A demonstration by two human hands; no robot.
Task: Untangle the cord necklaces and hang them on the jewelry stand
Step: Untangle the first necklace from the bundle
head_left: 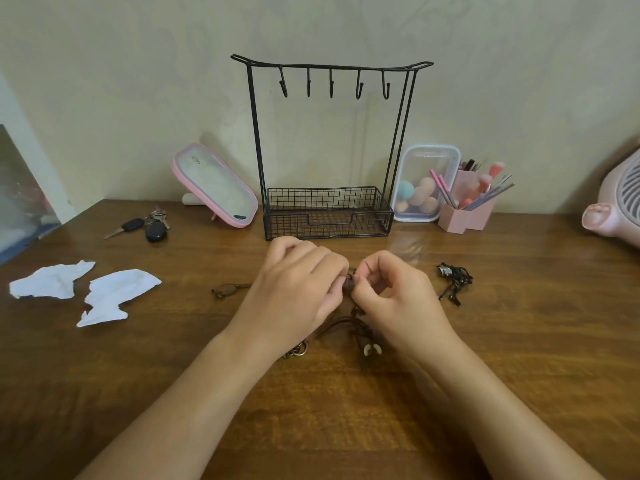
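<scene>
Both hands at centre of worktop, just in front of jewelry stand. Left hand: fingers curled in tight, pinching the dark knot of the brown cord necklace against the thumb. Right hand: thumb and forefinger pinching the same knot from the opposite side, other fingers curled under. Fingertips of both hands nearly touching. Rest of brown cord trailing down between the wrists onto the worktop, pale beads and metal rings at the near end. Loose brown cord end just left of left hand. Black cord necklace bundled right of right hand, apart from it, bare wood between. Crumpled tissues well left, keys back left. Mirror, sponge box and brush holder along the back edge, flanking the stand.
</scene>
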